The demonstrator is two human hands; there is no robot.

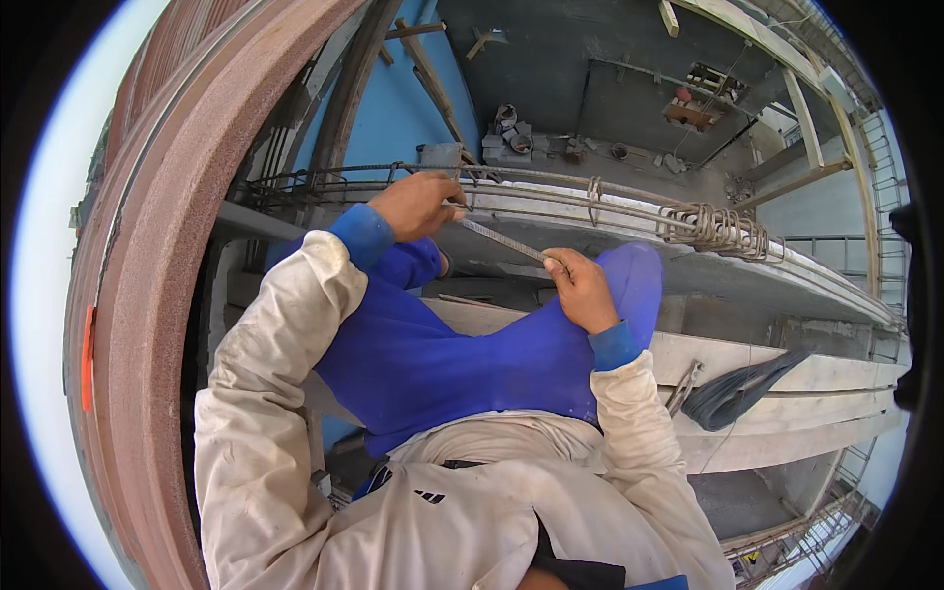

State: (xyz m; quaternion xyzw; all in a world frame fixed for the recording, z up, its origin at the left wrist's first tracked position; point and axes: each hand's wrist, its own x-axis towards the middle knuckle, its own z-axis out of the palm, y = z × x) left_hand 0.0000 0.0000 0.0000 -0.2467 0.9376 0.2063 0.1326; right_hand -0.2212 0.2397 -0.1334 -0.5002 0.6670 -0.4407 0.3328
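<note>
the grey rod (pixel 502 239) slants from the right fingers (pixel 564 260) pinching it to curled left fingers (pixel 444 187), whose hold is unclear.

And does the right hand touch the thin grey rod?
Touching. In the head view, the right hand grips one end of the thin grey rod.

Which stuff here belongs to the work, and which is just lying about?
With the work, likely:
- slim grey strip, in right hand
- long thin steel bars
- bent steel rings
- dark wire bundle

Lying about, likely:
- pale grey blocks, below
- red round object
</note>
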